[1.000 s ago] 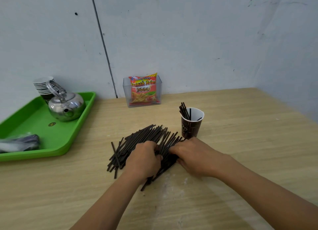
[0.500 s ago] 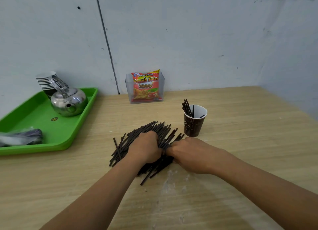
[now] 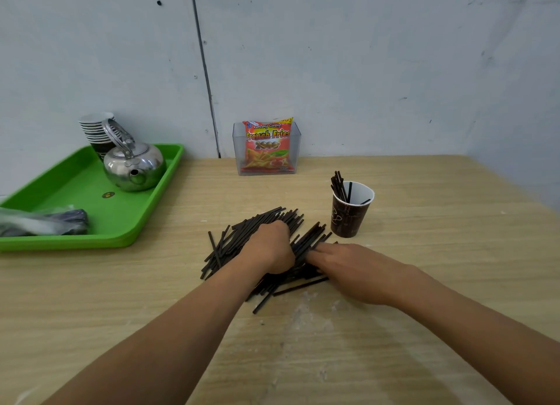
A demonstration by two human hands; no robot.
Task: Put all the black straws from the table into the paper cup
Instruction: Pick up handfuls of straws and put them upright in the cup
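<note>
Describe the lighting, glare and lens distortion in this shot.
Head view: soft, even light; the paper cup casts only a faint shadow; bright glare spots on the steel kettle; the wide-angle lens bends the wall seam; black straws, left hand and right hand look sharp.

One head-worn wide-angle view is given. The tabletop (image 3: 424, 253) is looked at from above and close, facing forward and down toward the wall (image 3: 363, 71). Both forearms (image 3: 181, 329) are seen running out from the lower edge to the straws (image 3: 233, 238) at centre frame.
</note>
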